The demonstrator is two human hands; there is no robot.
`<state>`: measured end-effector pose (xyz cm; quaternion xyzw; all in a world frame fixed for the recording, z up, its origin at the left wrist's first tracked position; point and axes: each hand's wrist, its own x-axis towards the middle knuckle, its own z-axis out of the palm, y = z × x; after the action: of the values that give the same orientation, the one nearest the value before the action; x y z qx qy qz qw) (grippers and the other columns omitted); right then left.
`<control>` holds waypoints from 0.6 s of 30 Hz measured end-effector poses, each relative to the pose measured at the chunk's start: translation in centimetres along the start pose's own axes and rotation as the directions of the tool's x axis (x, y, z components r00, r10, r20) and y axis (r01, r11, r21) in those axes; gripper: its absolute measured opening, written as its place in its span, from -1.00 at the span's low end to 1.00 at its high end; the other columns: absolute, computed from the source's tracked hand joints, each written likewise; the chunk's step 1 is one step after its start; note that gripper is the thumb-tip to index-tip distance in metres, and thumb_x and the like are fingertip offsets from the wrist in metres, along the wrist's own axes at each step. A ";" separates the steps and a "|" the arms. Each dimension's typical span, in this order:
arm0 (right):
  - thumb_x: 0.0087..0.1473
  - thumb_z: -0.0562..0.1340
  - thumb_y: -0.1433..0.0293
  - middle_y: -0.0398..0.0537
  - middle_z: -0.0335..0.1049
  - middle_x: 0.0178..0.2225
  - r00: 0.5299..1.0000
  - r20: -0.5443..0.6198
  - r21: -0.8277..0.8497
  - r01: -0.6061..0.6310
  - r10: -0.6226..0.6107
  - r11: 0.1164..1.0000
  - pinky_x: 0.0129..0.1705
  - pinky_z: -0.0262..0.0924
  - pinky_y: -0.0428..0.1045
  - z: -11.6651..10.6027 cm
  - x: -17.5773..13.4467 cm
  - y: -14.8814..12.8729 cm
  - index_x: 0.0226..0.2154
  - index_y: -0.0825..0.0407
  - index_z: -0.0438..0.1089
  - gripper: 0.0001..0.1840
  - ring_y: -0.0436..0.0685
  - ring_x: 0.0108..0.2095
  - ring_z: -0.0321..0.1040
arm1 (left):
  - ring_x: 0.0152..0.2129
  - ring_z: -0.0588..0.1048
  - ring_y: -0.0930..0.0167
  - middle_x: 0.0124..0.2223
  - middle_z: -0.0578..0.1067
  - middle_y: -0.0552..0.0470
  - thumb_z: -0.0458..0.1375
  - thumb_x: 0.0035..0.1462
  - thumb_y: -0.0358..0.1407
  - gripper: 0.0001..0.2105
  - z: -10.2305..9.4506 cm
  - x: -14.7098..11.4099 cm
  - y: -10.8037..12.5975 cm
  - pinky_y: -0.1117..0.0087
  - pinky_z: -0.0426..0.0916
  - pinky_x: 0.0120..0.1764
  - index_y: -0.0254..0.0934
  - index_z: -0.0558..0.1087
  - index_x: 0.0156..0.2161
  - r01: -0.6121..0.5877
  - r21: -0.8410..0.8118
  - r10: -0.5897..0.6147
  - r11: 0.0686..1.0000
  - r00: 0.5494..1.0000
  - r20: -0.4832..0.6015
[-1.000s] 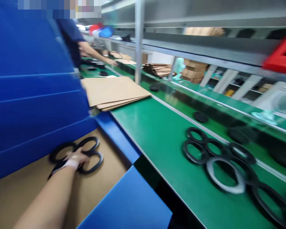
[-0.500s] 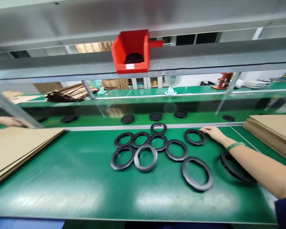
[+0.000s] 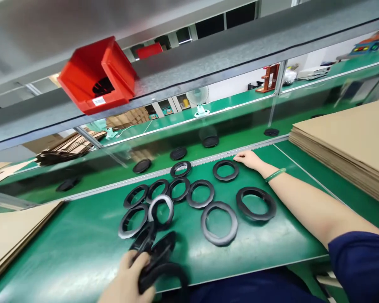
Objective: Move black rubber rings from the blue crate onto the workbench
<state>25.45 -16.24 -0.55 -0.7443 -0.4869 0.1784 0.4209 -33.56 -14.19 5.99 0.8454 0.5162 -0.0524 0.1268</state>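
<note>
left hand: my left hand [image 3: 128, 283] is sitting at the bottom edge of view, fingers closed around a bunch of black rings [image 3: 158, 261]. I'm gripping them as a stack; blur is hiding the exact count.
held rings: they're hanging over the near edge of the green bench [image 3: 82, 248], fanning up and right from my fist, top one overlapping the loose rings lying just beyond.
right hand: my right hand [image 3: 248, 160] is reaching out flat on the mat, fingers loose and spread, holding nothing. Fingertips are touching the outer edge of one far ring [image 3: 225, 169].
wrist: I'm wearing a green bangle [image 3: 275, 174] on the right wrist, dark blue sleeve [image 3: 360, 265] showing at the lower right.
loose rings: a cluster of rings [image 3: 177, 198] is lying flat mid-bench between my two hands, several touching each other; one large ring [image 3: 255, 203] is lying just beside my right forearm.
belt: a few black discs [image 3: 178, 153] are sitting on the strip behind the metal rail, well apart from the hands.
cardboard: a stack of cardboard sheets [image 3: 350, 143] is sitting at the right, another cardboard pile [image 3: 9, 231] at the left.
overhead: a red bin [image 3: 97, 75] is hanging tilted on the grey shelf rail above the bench.
</note>
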 end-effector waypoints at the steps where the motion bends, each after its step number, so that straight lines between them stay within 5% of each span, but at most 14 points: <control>1: 0.16 0.29 0.28 -0.08 0.47 -0.35 1.000 0.004 0.005 0.007 -0.007 1.000 -0.24 0.21 -0.03 0.0 -0.1 -0.1 -0.38 0.09 0.55 -0.78 0.15 -0.33 0.35 | -0.27 0.52 0.18 0.14 0.20 -0.08 0.19 -0.19 -0.15 -0.62 0.7 0.5 2.4 0.08 0.49 -0.10 -0.01 0.38 -0.15 -0.014 -0.037 0.015 0.999 1.000 0.020; 5: 0.19 0.30 0.36 -0.10 0.49 -0.33 1.000 0.003 0.023 -0.002 0.002 1.000 -0.23 0.21 -0.04 0.3 0.0 -0.3 -0.34 0.07 0.57 -0.85 0.14 -0.30 0.38 | -0.23 0.52 0.14 0.21 0.12 -0.18 0.23 -0.16 -0.07 -0.49 2.2 3.0 10.3 0.07 0.46 -0.07 -0.07 0.36 -0.02 -0.005 -0.062 0.005 0.998 1.000 0.000; 8: 0.17 0.32 0.39 -0.11 0.49 -0.33 1.000 0.000 0.038 -0.022 0.022 0.999 -0.25 0.22 -0.05 0.5 0.2 -0.4 -0.35 0.06 0.57 -0.88 0.13 -0.30 0.40 | -0.07 0.48 0.07 0.31 -0.01 -0.21 0.27 -0.07 0.00 -0.36 2.3 4.6 12.9 0.07 0.45 -0.04 -0.11 0.31 0.14 0.029 -0.030 -0.030 0.999 0.999 -0.043; 14: 0.16 0.31 0.37 -0.11 0.48 -0.37 0.999 -0.016 0.057 -0.042 0.043 0.997 -0.30 0.23 -0.05 0.5 0.2 -0.4 -0.35 0.07 0.58 -0.86 0.14 -0.35 0.40 | 0.28 0.15 -0.01 0.40 -0.24 -0.21 0.25 0.05 0.00 -0.28 3.0 6.4 12.2 0.03 0.26 0.22 -0.21 0.24 0.28 -0.099 -0.042 0.082 0.994 0.948 -0.307; 18: 0.14 0.32 0.39 -0.11 0.49 -0.34 0.999 -0.033 0.067 -0.022 0.025 0.997 -0.24 0.26 -0.03 0.5 0.3 -0.3 -0.38 0.07 0.57 -0.88 0.17 -0.30 0.42 | 0.30 0.09 0.00 0.39 -0.13 -0.22 0.22 0.06 -0.02 -0.30 3.8 6.4 10.4 -0.04 0.22 0.25 -0.23 0.25 0.27 -0.137 -0.087 0.086 0.987 0.897 -0.434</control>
<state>25.13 -15.68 -0.58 -0.7383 -0.4647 0.1870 0.4516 -21.20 -14.23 2.63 0.8557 0.4842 0.1717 0.0616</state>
